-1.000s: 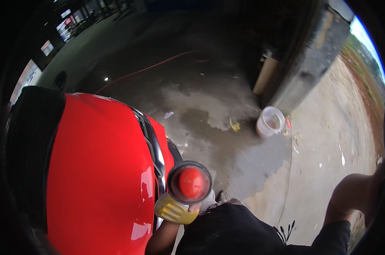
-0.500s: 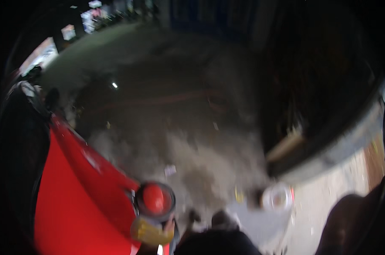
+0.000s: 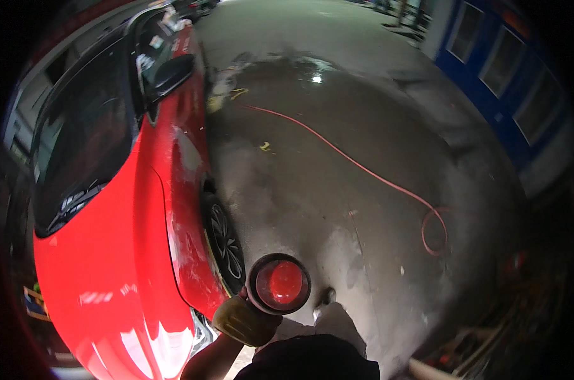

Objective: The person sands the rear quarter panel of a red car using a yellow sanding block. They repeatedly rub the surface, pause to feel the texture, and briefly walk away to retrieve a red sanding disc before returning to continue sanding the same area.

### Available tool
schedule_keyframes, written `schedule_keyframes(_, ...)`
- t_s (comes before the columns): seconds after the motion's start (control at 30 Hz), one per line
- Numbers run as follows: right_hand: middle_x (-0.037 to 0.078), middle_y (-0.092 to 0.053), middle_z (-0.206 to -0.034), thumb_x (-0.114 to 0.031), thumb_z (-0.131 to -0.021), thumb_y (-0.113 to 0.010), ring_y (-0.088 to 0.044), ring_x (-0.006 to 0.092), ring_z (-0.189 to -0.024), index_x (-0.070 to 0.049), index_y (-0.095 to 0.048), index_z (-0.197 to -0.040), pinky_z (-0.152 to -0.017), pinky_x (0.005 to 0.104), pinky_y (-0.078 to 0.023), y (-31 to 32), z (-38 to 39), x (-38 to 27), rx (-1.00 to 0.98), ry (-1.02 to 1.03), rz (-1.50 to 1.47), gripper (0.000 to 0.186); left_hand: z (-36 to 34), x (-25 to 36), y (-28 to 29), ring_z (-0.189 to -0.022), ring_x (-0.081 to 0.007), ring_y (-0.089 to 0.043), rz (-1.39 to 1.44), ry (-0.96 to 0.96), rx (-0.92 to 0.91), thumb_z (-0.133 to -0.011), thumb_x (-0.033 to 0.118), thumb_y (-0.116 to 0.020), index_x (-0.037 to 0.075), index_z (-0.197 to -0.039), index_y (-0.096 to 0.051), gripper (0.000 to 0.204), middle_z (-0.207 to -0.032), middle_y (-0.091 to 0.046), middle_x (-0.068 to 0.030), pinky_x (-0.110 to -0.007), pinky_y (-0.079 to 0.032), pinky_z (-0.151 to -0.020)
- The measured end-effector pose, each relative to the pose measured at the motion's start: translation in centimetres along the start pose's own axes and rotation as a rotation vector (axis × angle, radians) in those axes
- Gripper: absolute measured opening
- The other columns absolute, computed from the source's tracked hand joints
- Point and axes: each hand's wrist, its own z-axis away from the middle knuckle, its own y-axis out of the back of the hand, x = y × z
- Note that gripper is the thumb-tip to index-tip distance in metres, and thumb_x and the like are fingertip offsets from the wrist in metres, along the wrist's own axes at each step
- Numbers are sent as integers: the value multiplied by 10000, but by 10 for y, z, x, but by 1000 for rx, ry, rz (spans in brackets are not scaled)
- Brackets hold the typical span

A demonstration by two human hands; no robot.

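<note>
A round, dark-rimmed container (image 3: pixel 260 282) with red inside is held in my left hand (image 3: pixel 261 322), just in front of my body at the bottom centre. My fingers are wrapped below its rim and mostly hidden. Against the same hand is a dull yellow-brown piece (image 3: pixel 241 322); whether it is a glove or a held block I cannot tell. My right hand is out of the picture. Beside my left arm stands a red car (image 3: pixel 113 272), its front fender close to the container. Dull, pale patches (image 3: pixel 187 152) mark its side.
The car's front wheel (image 3: pixel 223 237) and black side mirror (image 3: pixel 174 76) face the walkway. A red hose (image 3: pixel 356 163) crosses the wet concrete floor (image 3: pixel 299 190) and ends in a loop. At right are blue doors (image 3: pixel 499 69); wooden pieces (image 3: pixel 483 351) lie at lower right.
My view has swung left, so more of the car, the hose and the blue doors show. My left hand still holds the container. The pale stool-like round object at lower right has left the view.
</note>
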Motion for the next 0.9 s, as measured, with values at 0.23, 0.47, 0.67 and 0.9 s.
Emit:
schedule_keyframes(0.23,175,-568,-1336,-284,-963,-629,-579,322,-1176,-29,-484,-1419,-996,435,-484,-43,-334,-72,-290,354,-15,542,-150,82,-4,-841,-371,-628,51,-285,-13,-978,595,-510,132,-1344,-603,597,-1195,-677,-151,-437,-486,-716)
schedule_keyframes(0.47,183,-570,-1344,-274,-952,-652,-586,331,-1183,-29,-478,-1433,-1001,446,-489,-81,-579,-177,-380,539,-16,567,-314,211,17,-907,-378,-651,146,-370,-23,-975,603,-500,147,-1385,-574,618,-1245,-672,-150,-472,-505,-758)
schedule_keyframes(0.67,189,-572,-1352,-264,-943,-671,-592,339,-1188,-29,-473,-1445,-1005,456,-493,-98,-725,-161,-424,238,119,589,-445,370,28,-961,-335,-635,212,-327,29,-937,634,-554,196,-1373,-594,619,-1252,-666,-132,-487,-503,-803)
schedule_keyframes(0.9,197,-573,-1360,-253,-933,-693,-598,348,-1195,-28,-467,-1459,-1010,467,-499,-125,-867,-136,-494,-80,210,616,-579,565,25,-880,-336,-630,85,-285,8,-935,603,-569,175,-1352,-596,598,-1218,-671,-138,-465,-497,-755)
